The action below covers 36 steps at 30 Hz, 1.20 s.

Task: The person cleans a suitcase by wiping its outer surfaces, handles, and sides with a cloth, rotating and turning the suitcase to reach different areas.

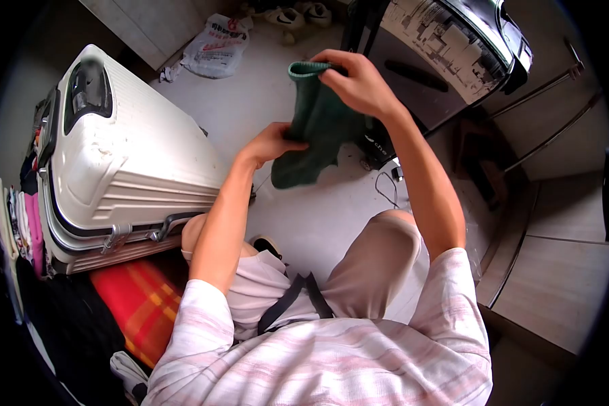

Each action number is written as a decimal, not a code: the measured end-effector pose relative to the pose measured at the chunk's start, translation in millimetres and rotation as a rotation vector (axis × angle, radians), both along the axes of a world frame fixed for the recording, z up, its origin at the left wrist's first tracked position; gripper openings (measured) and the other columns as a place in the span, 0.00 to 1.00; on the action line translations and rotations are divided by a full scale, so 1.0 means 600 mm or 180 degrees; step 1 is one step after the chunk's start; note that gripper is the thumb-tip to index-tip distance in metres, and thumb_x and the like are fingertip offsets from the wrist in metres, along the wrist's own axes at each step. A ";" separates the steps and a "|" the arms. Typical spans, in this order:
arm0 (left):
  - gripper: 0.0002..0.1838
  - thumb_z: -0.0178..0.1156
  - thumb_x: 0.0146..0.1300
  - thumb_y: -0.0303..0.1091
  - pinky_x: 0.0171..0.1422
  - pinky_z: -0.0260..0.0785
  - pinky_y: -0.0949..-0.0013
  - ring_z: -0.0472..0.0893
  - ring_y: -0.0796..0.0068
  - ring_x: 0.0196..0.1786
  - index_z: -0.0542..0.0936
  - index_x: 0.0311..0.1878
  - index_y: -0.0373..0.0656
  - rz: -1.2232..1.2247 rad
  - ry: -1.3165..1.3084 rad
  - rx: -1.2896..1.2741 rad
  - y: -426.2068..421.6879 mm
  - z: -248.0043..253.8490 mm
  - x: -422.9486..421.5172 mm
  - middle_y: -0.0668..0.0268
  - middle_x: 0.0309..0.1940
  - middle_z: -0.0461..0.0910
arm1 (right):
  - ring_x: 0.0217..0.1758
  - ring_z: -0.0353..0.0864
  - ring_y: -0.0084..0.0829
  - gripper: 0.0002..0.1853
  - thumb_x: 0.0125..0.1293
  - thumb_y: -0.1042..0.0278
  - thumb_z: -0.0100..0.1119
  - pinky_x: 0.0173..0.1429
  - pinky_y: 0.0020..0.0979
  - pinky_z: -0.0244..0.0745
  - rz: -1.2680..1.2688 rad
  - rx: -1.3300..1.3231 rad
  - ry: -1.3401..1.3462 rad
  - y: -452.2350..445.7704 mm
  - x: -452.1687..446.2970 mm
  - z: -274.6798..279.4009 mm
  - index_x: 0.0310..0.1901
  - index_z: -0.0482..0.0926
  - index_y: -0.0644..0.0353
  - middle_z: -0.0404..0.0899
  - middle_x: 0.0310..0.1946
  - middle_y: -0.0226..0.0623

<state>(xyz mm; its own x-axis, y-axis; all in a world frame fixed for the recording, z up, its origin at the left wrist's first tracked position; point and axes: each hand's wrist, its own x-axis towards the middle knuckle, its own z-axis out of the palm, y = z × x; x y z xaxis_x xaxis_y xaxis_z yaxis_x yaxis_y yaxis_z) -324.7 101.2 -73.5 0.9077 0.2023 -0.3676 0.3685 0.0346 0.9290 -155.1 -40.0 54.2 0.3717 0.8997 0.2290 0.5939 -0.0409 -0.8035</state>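
Observation:
A dark green cloth garment (311,118) hangs in the air in front of me, above the floor. Its ribbed band is at the top and looped open at the left end; the exact kind of garment I cannot make out. My right hand (358,84) grips this band at its upper right, fingers curled over the edge. Lower down, my left hand (272,143) pinches the garment's left side, thumb in front and the other fingers hidden behind the cloth.
A white hard-shell suitcase (139,149) stands at left beside folded clothes (30,220) and a red plaid cloth (139,304). A plastic bag (218,46) and shoes (287,16) lie beyond. A dark suitcase with a skyline print (443,47) stands ahead right, near a cable (386,189).

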 end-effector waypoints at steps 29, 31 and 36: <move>0.30 0.72 0.53 0.27 0.58 0.74 0.67 0.76 0.71 0.58 0.73 0.60 0.41 -0.0042 -0.1198 -0.0336 -0.152 0.110 0.041 0.64 0.56 0.77 | 0.46 0.76 0.23 0.26 0.65 0.51 0.66 0.53 0.28 0.72 -0.0615 0.0083 0.2467 -0.186 -0.066 -0.090 0.54 0.78 0.66 0.81 0.42 0.35; 0.28 0.74 0.54 0.28 0.61 0.71 0.70 0.76 0.73 0.58 0.75 0.59 0.43 -0.0093 -0.1078 0.0025 -0.149 0.103 0.065 0.66 0.54 0.78 | 0.50 0.75 0.25 0.24 0.61 0.56 0.71 0.54 0.29 0.71 -0.0714 -0.0248 0.2251 -0.198 -0.074 -0.085 0.53 0.78 0.63 0.78 0.49 0.37; 0.22 0.68 0.54 0.20 0.57 0.73 0.71 0.79 0.78 0.51 0.79 0.54 0.42 -0.0536 -0.1390 -0.0574 -0.157 0.135 0.080 0.67 0.49 0.79 | 0.60 0.71 0.30 0.30 0.53 0.74 0.74 0.60 0.33 0.72 -0.2016 0.1153 0.0441 -0.221 -0.117 -0.109 0.59 0.74 0.58 0.66 0.63 0.39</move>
